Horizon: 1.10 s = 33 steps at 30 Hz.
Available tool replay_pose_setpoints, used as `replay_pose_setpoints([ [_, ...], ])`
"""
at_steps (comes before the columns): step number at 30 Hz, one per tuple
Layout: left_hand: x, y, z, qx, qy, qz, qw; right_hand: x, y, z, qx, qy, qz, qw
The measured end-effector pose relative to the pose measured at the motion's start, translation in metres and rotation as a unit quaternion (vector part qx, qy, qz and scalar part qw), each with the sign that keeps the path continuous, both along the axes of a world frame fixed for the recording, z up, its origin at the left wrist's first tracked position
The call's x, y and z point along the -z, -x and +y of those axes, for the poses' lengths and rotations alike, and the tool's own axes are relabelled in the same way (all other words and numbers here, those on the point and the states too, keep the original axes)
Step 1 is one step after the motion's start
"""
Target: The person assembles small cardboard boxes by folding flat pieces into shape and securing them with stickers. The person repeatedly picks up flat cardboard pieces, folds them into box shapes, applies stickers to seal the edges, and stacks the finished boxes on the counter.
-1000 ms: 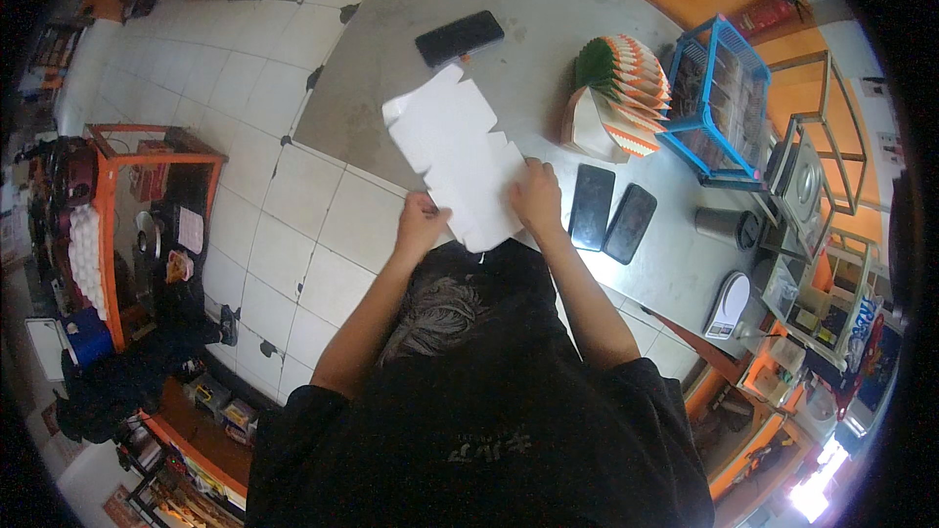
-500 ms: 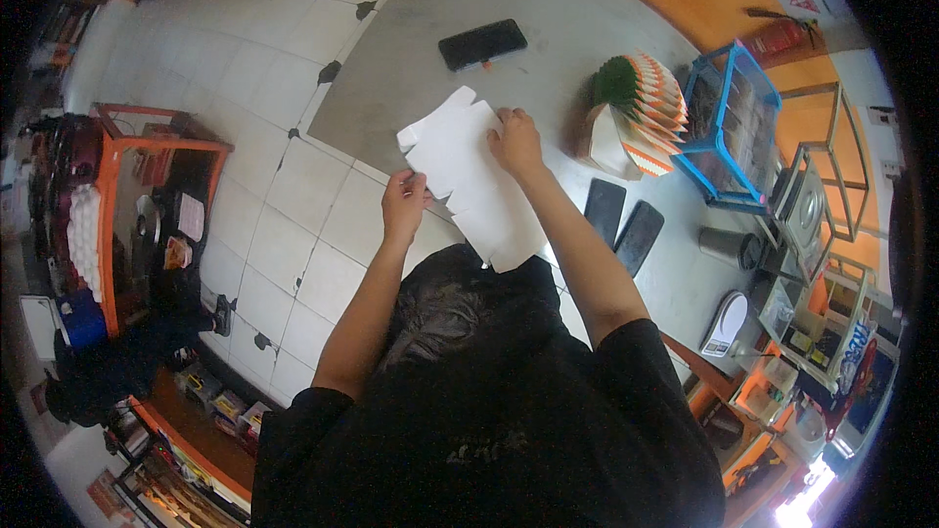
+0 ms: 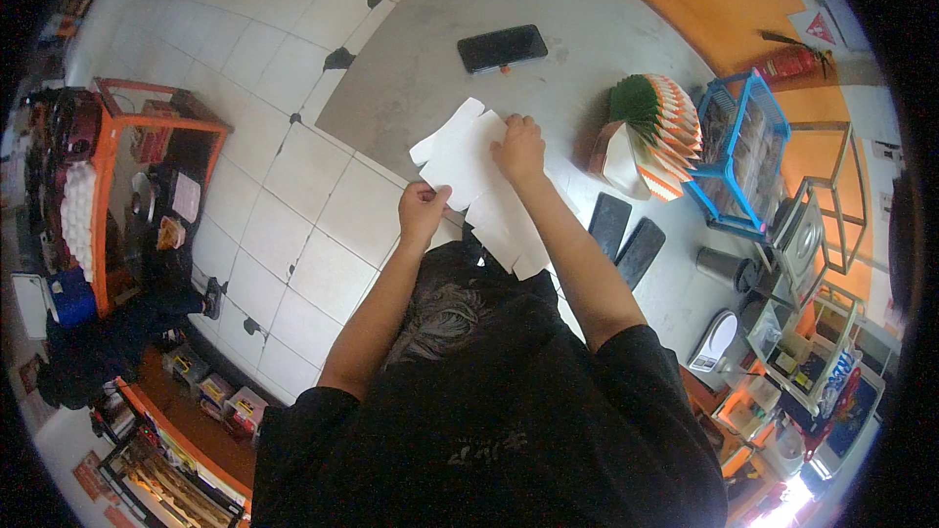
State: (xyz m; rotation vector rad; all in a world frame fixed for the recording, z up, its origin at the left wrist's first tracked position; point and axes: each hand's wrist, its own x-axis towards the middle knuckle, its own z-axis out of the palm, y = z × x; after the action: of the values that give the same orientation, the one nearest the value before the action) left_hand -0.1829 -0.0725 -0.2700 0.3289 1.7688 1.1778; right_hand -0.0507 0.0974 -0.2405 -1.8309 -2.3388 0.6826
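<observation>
Head view, looking down at a grey table (image 3: 587,20).

Card (image 3: 479,186): flat white die-cut sheet with tabs along its edges, lying at the near edge of the table, its near end over the lap. The far end has tabs sticking out to the left.

Left hand (image 3: 423,210): fingers curled closed, pinching the card's left edge near its middle.

Right hand (image 3: 520,149): resting on top of the card at its far right side, fingers bent and pressed down against the sheet; thumb not clearly seen.

Around it: a black phone (image 3: 502,47) lies farther out on the table, well apart from the card. To the right, a fanned stack (image 3: 653,132) of folded pieces, green and orange-striped, stands near the right hand without touching it. Past that, a blue wire basket (image 3: 745,152). Two dark flat slabs (image 3: 626,235) lie side by side just right of the right forearm.

Left of the table: white tiled floor (image 3: 284,205) and an orange shelf (image 3: 117,176).
</observation>
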Motion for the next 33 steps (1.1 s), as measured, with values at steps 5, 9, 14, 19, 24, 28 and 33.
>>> replay_pose_setpoints([
  [5, 0.016, 0.005, 0.007, 0.088, 0.016, 0.075, 0.993, 0.006, -0.004, 0.012, -0.038, 0.016, 0.033, 0.999],
  [9, 0.019, 0.0, 0.011, 0.146, -0.011, 0.181, 0.973, 0.011, -0.002, 0.012, -0.043, -0.019, 0.089, 0.995],
  [14, 0.0, -0.013, 0.018, 0.136, 0.016, 0.248, 0.959, 0.005, 0.001, 0.006, -0.057, -0.041, 0.079, 0.994],
  [19, -0.029, -0.023, 0.029, 0.12, 0.027, 0.251, 0.96, -0.002, 0.003, -0.005, -0.09, -0.087, 0.091, 0.988],
  [24, -0.049, -0.026, 0.042, 0.138, 0.077, 0.265, 0.951, 0.003, 0.005, -0.013, -0.119, -0.149, 0.088, 0.978],
  [28, -0.046, -0.025, 0.044, 0.161, 0.14, 0.218, 0.953, 0.009, 0.009, -0.022, -0.141, -0.199, 0.092, 0.965],
  [33, -0.009, -0.017, 0.022, 0.144, 0.029, 0.187, 0.971, 0.016, 0.001, -0.008, -0.12, -0.167, 0.07, 0.976],
])
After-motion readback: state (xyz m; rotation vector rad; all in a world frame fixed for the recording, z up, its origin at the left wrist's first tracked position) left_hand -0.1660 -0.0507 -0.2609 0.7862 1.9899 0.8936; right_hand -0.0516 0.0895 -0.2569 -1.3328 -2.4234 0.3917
